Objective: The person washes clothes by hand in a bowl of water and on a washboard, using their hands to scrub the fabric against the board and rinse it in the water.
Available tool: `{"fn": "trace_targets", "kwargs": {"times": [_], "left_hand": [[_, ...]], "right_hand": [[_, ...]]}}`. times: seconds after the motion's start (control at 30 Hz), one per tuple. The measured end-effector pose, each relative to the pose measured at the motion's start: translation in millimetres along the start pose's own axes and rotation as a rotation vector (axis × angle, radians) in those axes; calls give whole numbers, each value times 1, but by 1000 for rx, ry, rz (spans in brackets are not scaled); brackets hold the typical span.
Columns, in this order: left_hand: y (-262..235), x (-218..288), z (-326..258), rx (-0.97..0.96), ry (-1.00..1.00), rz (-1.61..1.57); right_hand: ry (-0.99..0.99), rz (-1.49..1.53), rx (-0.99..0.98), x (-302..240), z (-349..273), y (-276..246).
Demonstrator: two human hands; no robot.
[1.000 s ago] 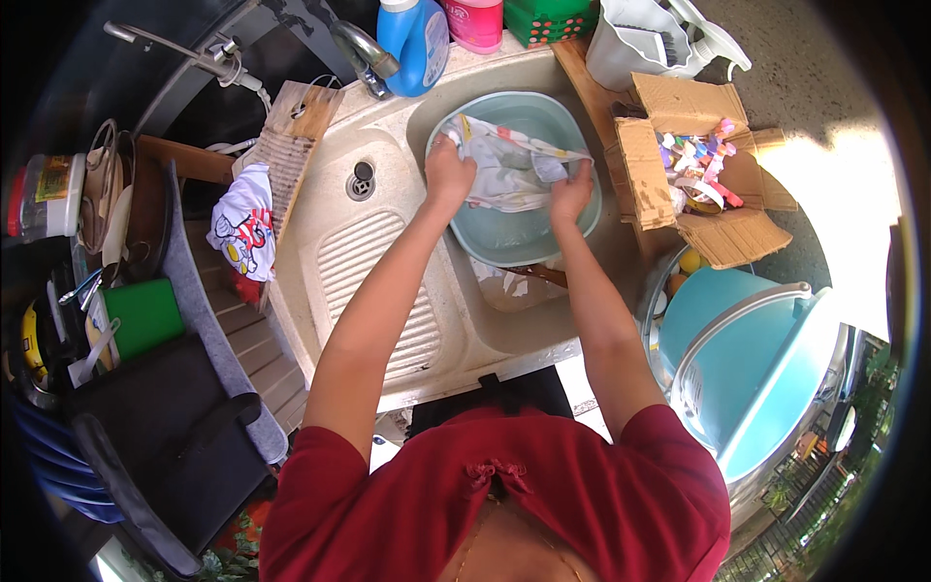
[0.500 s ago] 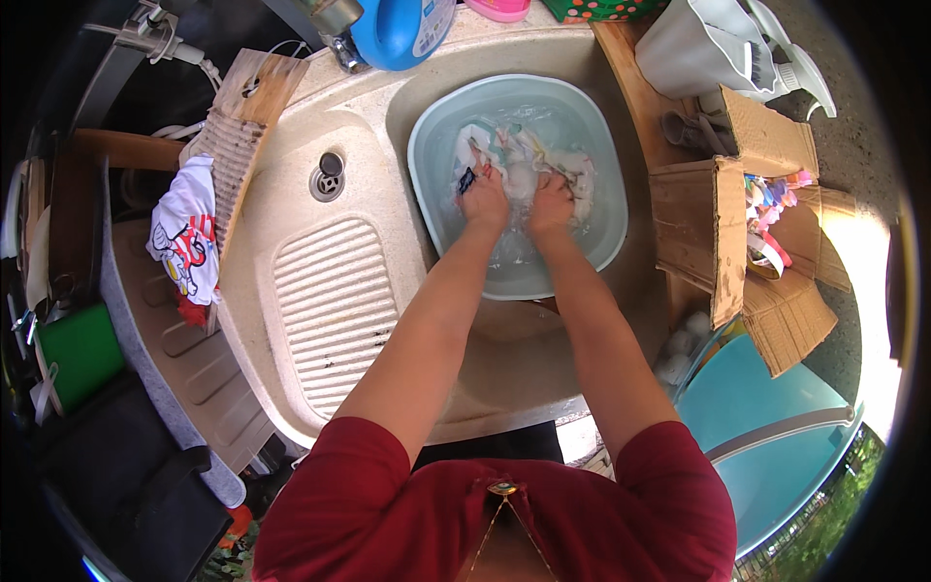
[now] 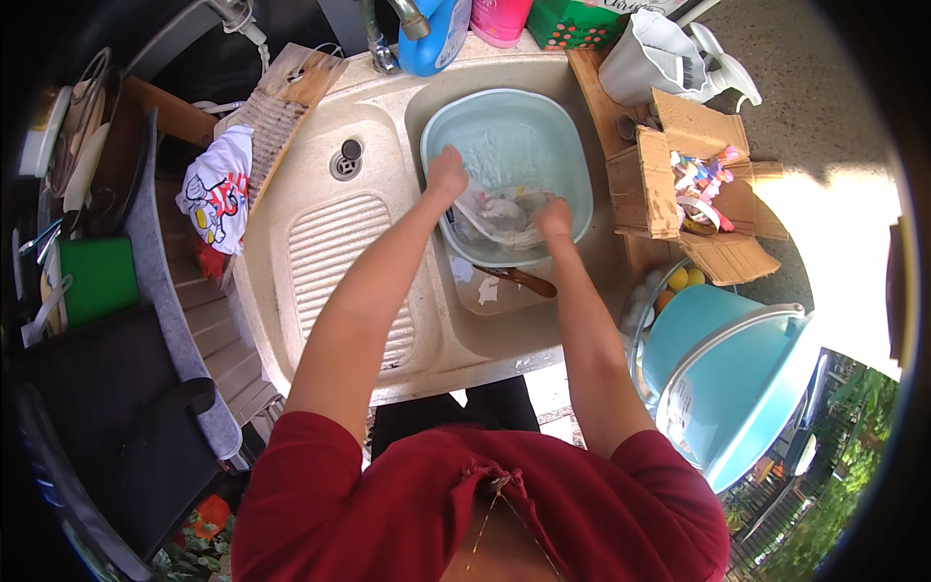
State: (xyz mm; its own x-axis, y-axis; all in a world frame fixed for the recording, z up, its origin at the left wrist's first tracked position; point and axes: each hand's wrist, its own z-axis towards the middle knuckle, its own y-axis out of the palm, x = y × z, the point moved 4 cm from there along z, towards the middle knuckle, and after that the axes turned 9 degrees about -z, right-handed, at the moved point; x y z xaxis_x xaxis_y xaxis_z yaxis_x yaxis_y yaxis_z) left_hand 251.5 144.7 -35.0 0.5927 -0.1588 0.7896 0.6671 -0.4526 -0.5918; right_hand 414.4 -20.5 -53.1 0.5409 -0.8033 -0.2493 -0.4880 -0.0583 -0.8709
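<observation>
A pale blue plastic basin (image 3: 585, 145) of water stands in the right bowl of the beige sink (image 3: 393, 116). In its near part a wet white cloth (image 3: 504, 211) hangs in a sagging curve between my hands, its middle in the water. My left hand (image 3: 448, 175), raised by the basin's left side, is closed on one end of the cloth. Lower and to the right, my right hand (image 3: 554, 219) grips the other end close to the basin's right wall. The fingertips of both hands are partly hidden.
A faucet (image 3: 409, 21) and blue bottle (image 3: 436, 39) stand behind the sink. A brown-handled tool (image 3: 524, 281) lies below the basin. At left a printed white cloth (image 3: 221, 189) hangs on a wooden washboard (image 3: 276, 107). A cardboard box (image 3: 645, 189) and turquoise bucket (image 3: 722, 359) are at right.
My hands have moved apart and toward me, from pressing the cloth in the water to holding it stretched between them. The left hand has risen. The view has shifted slightly.
</observation>
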Motion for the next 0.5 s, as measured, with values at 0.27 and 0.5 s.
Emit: {"fn": "trace_targets", "kwargs": {"times": [0.27, 0.5], "left_hand": [[-118, 117, 10, -42, 416, 201], [9, 27, 8, -323, -98, 385]], "right_hand": [[-328, 896, 578, -55, -114, -147], [-263, 274, 440, -37, -38, -39]]}}
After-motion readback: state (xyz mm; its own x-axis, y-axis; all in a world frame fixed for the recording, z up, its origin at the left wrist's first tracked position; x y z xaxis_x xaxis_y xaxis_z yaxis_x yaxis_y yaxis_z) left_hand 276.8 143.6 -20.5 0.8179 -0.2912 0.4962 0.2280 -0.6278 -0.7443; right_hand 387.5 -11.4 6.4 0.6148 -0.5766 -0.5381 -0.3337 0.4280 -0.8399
